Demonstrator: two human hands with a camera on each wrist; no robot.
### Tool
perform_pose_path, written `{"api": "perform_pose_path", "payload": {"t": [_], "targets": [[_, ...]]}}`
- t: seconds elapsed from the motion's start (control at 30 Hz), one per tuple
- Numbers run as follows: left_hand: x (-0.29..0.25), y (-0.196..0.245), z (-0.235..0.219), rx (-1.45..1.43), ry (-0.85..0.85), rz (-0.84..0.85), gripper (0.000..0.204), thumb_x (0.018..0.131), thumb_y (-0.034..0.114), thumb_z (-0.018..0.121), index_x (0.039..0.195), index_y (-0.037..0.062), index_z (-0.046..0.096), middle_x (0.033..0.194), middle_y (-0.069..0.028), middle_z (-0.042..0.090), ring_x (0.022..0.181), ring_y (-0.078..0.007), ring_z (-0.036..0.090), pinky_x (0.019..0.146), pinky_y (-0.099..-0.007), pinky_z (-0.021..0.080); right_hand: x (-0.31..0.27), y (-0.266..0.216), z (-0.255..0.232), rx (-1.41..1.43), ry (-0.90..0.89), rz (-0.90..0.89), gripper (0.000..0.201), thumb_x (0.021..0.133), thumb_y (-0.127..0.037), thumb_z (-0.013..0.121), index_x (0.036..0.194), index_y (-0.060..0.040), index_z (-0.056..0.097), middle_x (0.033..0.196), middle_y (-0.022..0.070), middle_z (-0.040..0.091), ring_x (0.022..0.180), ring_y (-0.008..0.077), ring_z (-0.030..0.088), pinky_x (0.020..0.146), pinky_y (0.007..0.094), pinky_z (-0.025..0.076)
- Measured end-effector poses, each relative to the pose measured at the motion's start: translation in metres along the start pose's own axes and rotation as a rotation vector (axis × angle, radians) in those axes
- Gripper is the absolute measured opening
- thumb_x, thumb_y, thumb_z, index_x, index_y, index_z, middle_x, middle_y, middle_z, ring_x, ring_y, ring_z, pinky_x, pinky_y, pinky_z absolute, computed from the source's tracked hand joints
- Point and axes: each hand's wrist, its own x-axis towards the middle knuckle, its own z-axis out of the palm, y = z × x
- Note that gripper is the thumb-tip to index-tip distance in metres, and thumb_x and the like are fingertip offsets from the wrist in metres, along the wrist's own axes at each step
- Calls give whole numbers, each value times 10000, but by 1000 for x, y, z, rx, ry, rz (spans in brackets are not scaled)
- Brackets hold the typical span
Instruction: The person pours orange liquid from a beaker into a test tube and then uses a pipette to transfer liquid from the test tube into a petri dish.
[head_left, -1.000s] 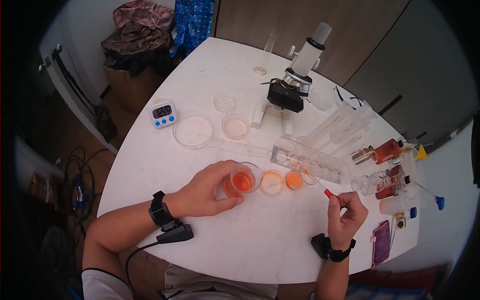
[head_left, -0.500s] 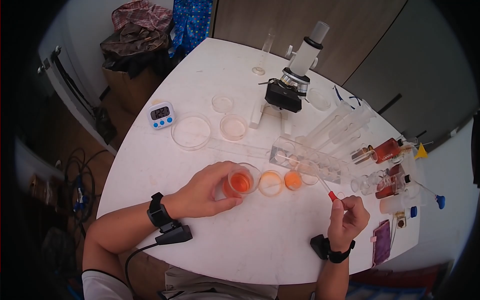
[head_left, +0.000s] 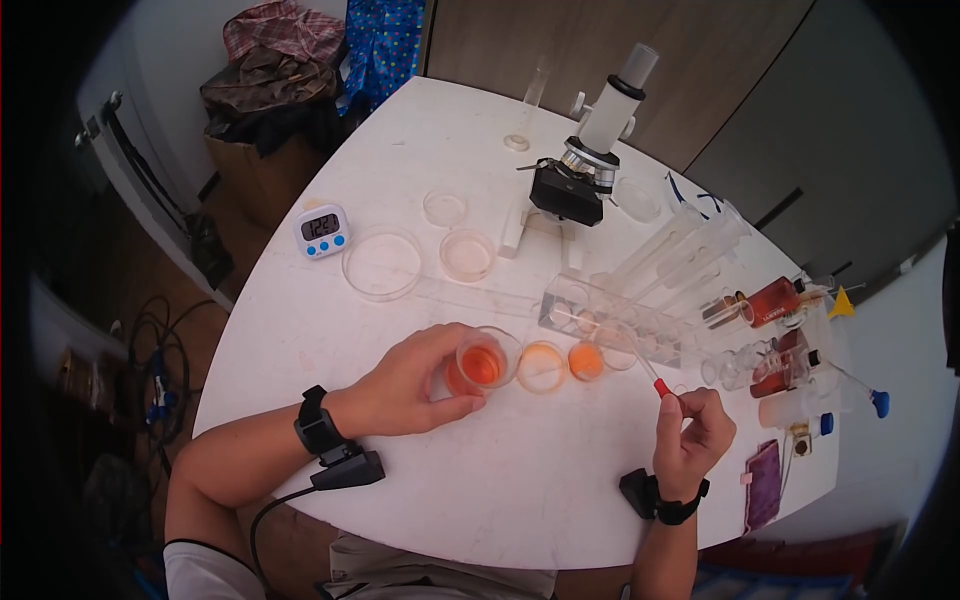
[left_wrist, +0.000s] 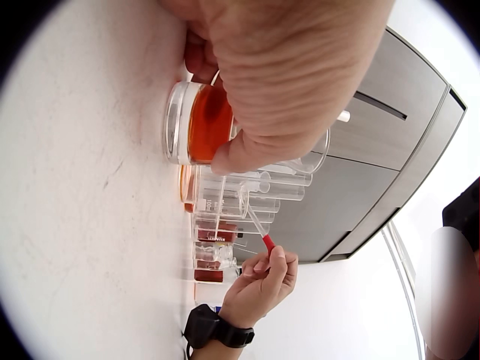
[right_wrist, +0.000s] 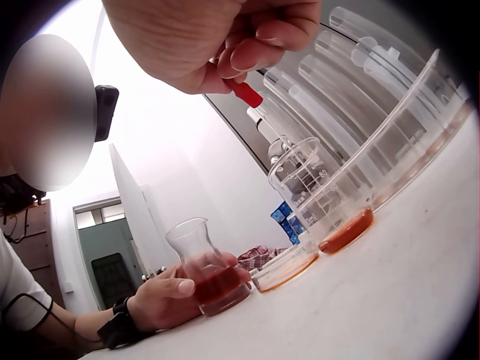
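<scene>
Curled around a clear flask (head_left: 482, 366) of orange-red liquid is the left hand (head_left: 405, 385); in the right wrist view the flask (right_wrist: 214, 285) stands upright on the table. The right hand (head_left: 692, 435) pinches the red end (head_left: 661, 387) of a thin tool, held above the table. In the left wrist view its pale shaft (left_wrist: 256, 221) slants to a clear rounded vessel; whether they touch I cannot tell. Between the hands lie a shallow dish (head_left: 541, 367) with an orange film and a smaller orange-filled dish (head_left: 586, 361).
Behind the hands stand a clear rack (head_left: 560, 310) with tubes and a microscope (head_left: 570, 190). Clear dishes (head_left: 383, 263) and a timer (head_left: 322, 232) sit to the left. Red bottles (head_left: 775, 302), other glassware and a purple cloth (head_left: 762, 487) are at the right.
The right hand with the red-ended tool has shifted slightly right, then a little back left. The left hand keeps its grip on the flask.
</scene>
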Motion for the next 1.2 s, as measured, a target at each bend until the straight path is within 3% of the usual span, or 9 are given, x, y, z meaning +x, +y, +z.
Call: {"api": "perform_pose_path", "payload": {"t": [0.87,0.97,1.2], "targets": [[0,1,-1,-4,-8,-23,564,878,121,812,1390,59,585,1387,-120,638,1292,-270,599,1131,-389,438,-4,0,0,23,88,-31,174,853,-27,768,799,-21,603,619,40,603,512,127,532,526,250,391],[-1,0,-1,13,-7,-11,569,879,125,813,1394,61,582,1387,-120,637,1289,-273,600,1129,-391,441,-5,-1,2,88,94,-102,156,835,-9,770,813,-14,616,628,56,627,508,121,538,520,243,398],[-1,2,-1,17,-6,-26,567,881,135,818,1391,61,582,1381,-126,637,1288,-279,600,1127,-395,445,1,-18,9,124,-234,-112,164,790,8,831,828,-3,672,633,48,644,486,115,581,474,241,441]]}}
